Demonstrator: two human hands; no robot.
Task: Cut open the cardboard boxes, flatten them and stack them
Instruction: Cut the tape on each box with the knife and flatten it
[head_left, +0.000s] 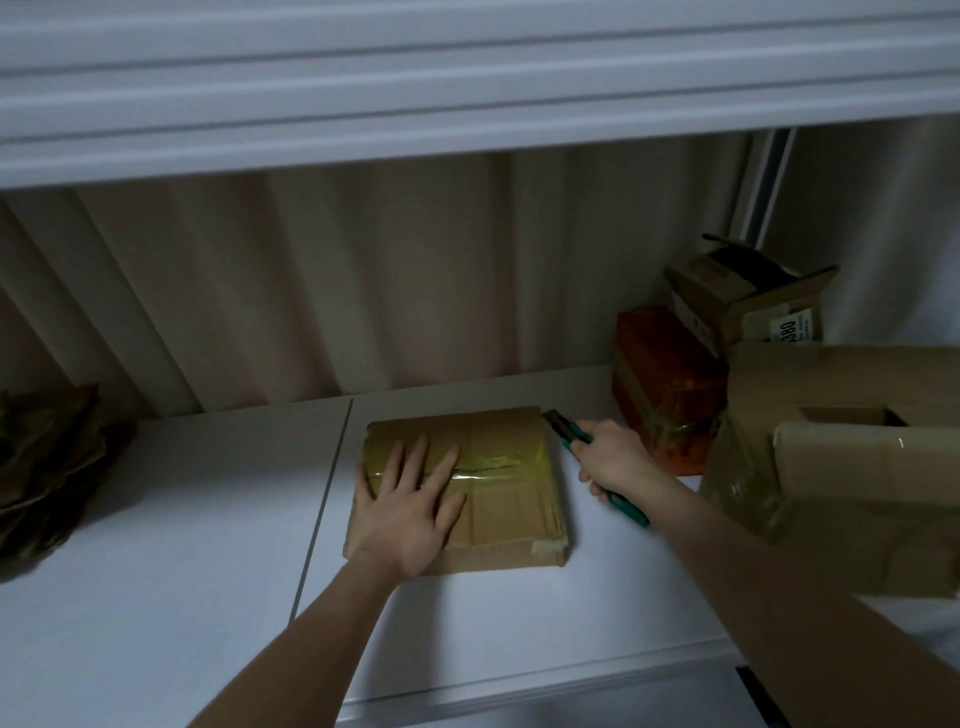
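A flat brown cardboard box (511, 499), wrapped with yellowish tape, lies on the white table (182, 519). My left hand (410, 499) presses flat on the box's left half, fingers spread. My right hand (610, 454) grips a green-handled utility knife (571, 435). Its dark blade end touches the box's far right corner. A pile of flattened cardboard (47, 467) lies at the table's left edge.
To the right stand an orange-taped box (665, 384), an opened brown box (748, 296) behind it, and a large brown box (841, 467) with a cut-out handle close to my right forearm. A beige curtain hangs behind the table.
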